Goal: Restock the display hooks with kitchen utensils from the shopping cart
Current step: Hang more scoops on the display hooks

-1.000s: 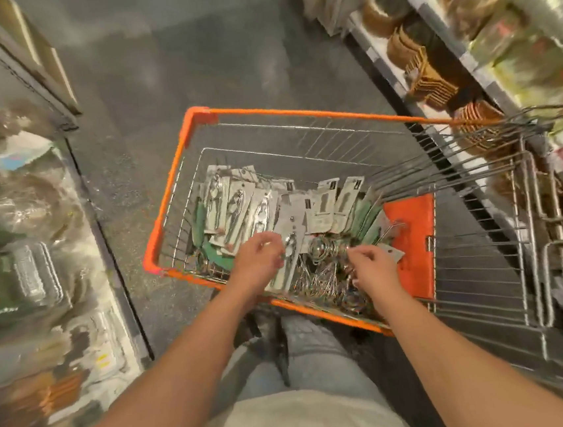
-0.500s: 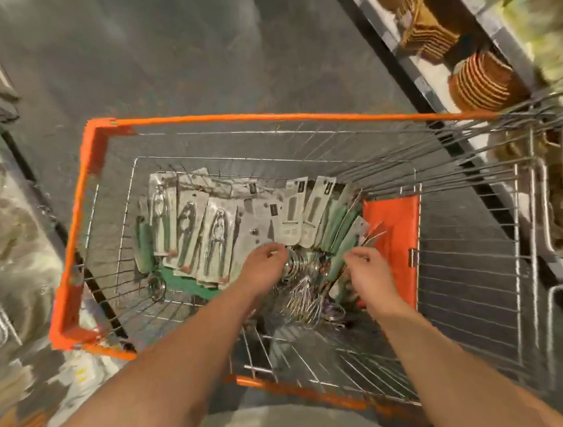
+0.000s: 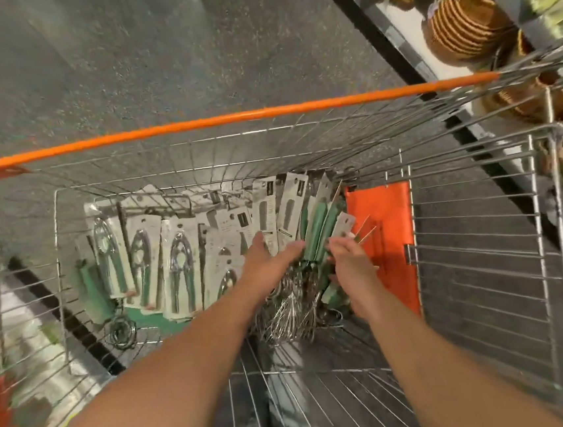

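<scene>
A wire shopping cart (image 3: 229, 118) with an orange rim stands below me. On its floor lie carded nutcrackers (image 3: 178, 268) in a row, other carded utensils (image 3: 290, 209) and a bundle of green-handled whisks (image 3: 319, 223) with their wire heads (image 3: 289, 312) towards me. My left hand (image 3: 268, 266) reaches into the pile, fingers straight and thumb spread, touching the whisk handles. My right hand (image 3: 346, 262) is beside it on the right, fingertips curled on a green whisk handle and its card. No display hooks are in view.
An orange flap (image 3: 387, 223) stands at the cart's right end by my right hand. A shelf with stacked woven baskets (image 3: 461, 24) runs along the upper right. Blurred shelf goods (image 3: 29, 358) lie at the left. Grey floor is beyond the cart.
My view has moved closer over the cart. Both hands have reached deeper, and the left hand's fingers have straightened over the whisk handles.
</scene>
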{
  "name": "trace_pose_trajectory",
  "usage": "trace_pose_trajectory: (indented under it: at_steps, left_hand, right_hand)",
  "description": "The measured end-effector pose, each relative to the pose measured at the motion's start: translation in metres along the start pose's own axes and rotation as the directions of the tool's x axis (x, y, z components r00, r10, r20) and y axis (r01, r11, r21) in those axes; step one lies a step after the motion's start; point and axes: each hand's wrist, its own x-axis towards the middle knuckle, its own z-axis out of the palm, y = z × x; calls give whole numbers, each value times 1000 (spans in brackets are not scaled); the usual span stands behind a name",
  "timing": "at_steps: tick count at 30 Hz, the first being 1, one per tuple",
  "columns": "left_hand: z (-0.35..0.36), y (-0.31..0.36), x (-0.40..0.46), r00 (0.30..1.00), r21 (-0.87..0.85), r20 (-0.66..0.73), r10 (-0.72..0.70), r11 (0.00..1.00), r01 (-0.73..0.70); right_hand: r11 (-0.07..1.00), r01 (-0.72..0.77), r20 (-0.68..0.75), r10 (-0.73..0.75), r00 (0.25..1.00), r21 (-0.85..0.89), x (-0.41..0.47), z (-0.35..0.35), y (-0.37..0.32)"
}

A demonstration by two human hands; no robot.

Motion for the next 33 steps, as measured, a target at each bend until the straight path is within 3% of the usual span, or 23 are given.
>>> trace_pose_trajectory:
  at_steps: [2,5,9,12,16,20,22,28,33]
  left_hand:
    - [6,2,8,1000,43,13,-16,999,15]
    - [15,5,20,1000,52,-2,-2,999,2]
    - [25,-2,33,987,97,-157,-43,994,59]
    - [18,-14,42,983,112,-176,-60,990,80]
    - [-1,-10,23,991,-50,-103,-80,996,75]
    - [-5,-15,13,999,-16,-40,-21,1000,20]
    - [-6,-16,9,1000,-39,-19,-22,999,21]
    - [-12,-23,2,997,-334,-15,-72,940,62]
    - [-17,-32,-2,998,-453,-26,-59,891,41]
  right_hand:
    - [999,-33,9,32,999,27,4,6,3]
    - [963,-145,61,135,989,229,13,15,5]
    - [892,-196,86,176,981,407,17,21,8]
    - [919,-144,116,109,987,366,19,23,12]
    - [974,-82,55,72,996,212,27,30,8]
    - [998,16,17,-17,1000,58,31,45,14]
    - [994,9,-2,-9,1000,106,31,49,16]
    - [990,31,-24,-28,999,134,27,61,18]
    - [950,25,77,-52,996,310,19,58,24]
